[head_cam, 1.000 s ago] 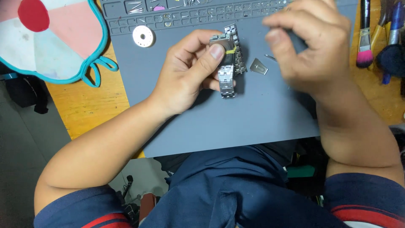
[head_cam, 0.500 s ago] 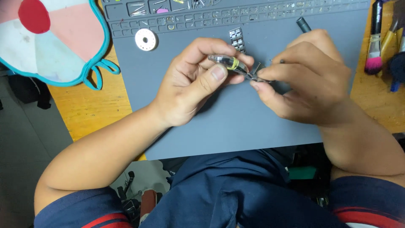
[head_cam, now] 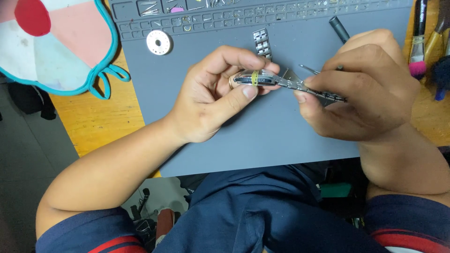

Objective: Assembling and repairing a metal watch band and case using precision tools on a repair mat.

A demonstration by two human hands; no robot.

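My left hand [head_cam: 213,93] pinches a silver wristwatch case [head_cam: 257,78] edge-on, thumb below and fingers above; a thin yellow band wraps the case. A metal link bracelet [head_cam: 318,92] runs from the case to the right, and my right hand [head_cam: 363,86] grips that strap end between thumb and fingers. A thin dark tool [head_cam: 339,29] sticks up behind my right hand, and a fine metal pin [head_cam: 309,70] shows beside the fingers. Both hands hover over the grey work mat [head_cam: 262,136].
A loose piece of metal bracelet [head_cam: 262,43] and a white disc [head_cam: 158,42] lie on the mat near its parts tray [head_cam: 220,18]. A pastel teal-edged cloth [head_cam: 51,42] covers the wooden table's left corner. Brushes [head_cam: 417,42] lie at the right.
The watch was lifted off the mat and turned edge-on. My right hand came down from above it and took hold of the strap end; the view shifted slightly.
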